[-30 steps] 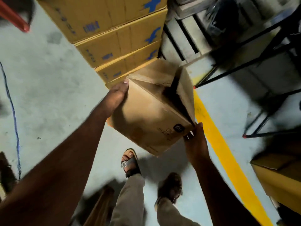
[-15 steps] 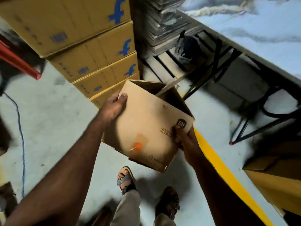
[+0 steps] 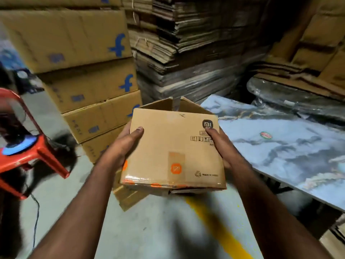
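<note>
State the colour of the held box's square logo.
Black logo on the box, head view.

Stacked boxes [image 3: 78, 58], marbled table [image 3: 280, 146], red stool [image 3: 37, 152]

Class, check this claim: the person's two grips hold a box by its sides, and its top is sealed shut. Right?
Not quite. The left grip and right grip do hold the box by its sides, but its top is open, flaps raised, as the head view shows.
</note>
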Motion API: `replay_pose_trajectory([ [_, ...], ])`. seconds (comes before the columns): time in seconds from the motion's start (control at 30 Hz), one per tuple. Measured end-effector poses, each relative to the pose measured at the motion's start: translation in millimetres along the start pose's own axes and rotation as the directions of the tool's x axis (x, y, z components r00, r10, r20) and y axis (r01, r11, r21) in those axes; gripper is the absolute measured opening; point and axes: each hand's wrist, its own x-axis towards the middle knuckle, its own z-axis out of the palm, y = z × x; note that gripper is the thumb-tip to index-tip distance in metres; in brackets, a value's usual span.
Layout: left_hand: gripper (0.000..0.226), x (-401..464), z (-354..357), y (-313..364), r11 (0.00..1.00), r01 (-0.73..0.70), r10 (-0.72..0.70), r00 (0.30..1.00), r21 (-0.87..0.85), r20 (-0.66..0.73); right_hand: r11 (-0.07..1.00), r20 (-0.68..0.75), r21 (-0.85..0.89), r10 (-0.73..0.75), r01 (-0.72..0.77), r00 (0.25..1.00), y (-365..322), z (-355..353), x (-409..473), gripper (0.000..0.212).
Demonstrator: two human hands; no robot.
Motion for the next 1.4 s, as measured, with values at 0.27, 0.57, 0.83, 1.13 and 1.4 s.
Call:
replay_pose_trajectory([
  [0.27,0.028,-36.9,40.1,164.9,0.985,-0.164,0.164,0.986,-0.051,-0.002,0.988,0.058,-0.092,-0.119,0.124,0.991,-157.4,-34.6,-12.1,0.045],
  [0.57,0.024,-72.8,87.6,276.3,0.927,-0.362,0.355,0.931,0.098,0.082,0.986,0.059,-0.055,-0.155,0.158,0.986,-244.1,-73.5,-42.9,0.038],
  [0.83,0.031,-9.2,113.3,284.7,0.841,-0.541,0.533,0.825,-0.015,0.189,0.861,-0.142,-0.277,-0.476,0.427,0.868,-277.6,-98.2,-28.8,0.029],
  [1.13,0.055,149.9,171.2,207.5,0.792,-0.535,0.604,0.759,-0.296,0.243,0.751,-0.34,-0.494,-0.631,0.438,0.697,-255.2,-122.8,20.5,0.031],
  [1.4,0.07,251.7,220.4,189.3,0.824,-0.4,0.538,0.775,-0.401,0.332,0.74,-0.438,-0.591,-0.63,0.323,0.641,-250.0,-138.9,65.6,0.047],
])
